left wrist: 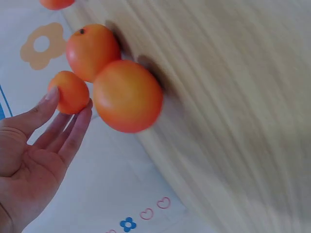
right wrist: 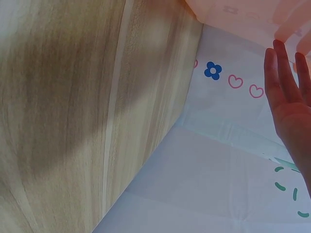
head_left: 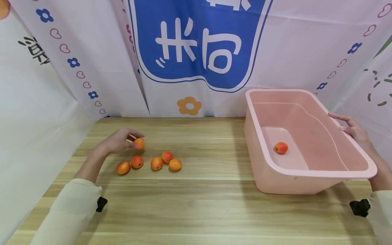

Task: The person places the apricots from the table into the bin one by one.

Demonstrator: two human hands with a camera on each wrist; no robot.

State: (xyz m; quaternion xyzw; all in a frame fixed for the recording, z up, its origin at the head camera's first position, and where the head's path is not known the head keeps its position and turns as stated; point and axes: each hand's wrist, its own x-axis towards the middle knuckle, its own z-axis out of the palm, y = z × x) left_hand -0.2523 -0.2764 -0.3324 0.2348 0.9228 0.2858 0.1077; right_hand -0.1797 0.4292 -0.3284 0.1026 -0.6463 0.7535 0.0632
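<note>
Left hand (head_left: 117, 141) at the left of the worktop (head_left: 208, 200), fingertips pinching one orange fruit (head_left: 139, 143) just above the cluster. Four more fruits (head_left: 157, 163) lying close together just nearer on the wood, some touching. Right hand (head_left: 352, 127) relaxed, straight fingers resting against the far right rim of the pink tub (head_left: 309, 172); nothing grasped. One fruit (head_left: 281, 147) already lying on the tub's floor.

Best handled, by the look of it, with a firmer wrap round the pinched fruit before any lift, since a round, smooth skin slips easily from fingertips alone. Worth steadying the tub with the right hand, as it seems tilted toward the left.

On the backdrop (head_left: 196, 44), large white characters on a blue panel, cut off at the top, not fully readable; black characters at far left, partly hidden. Printed flowers and hearts around.
</note>
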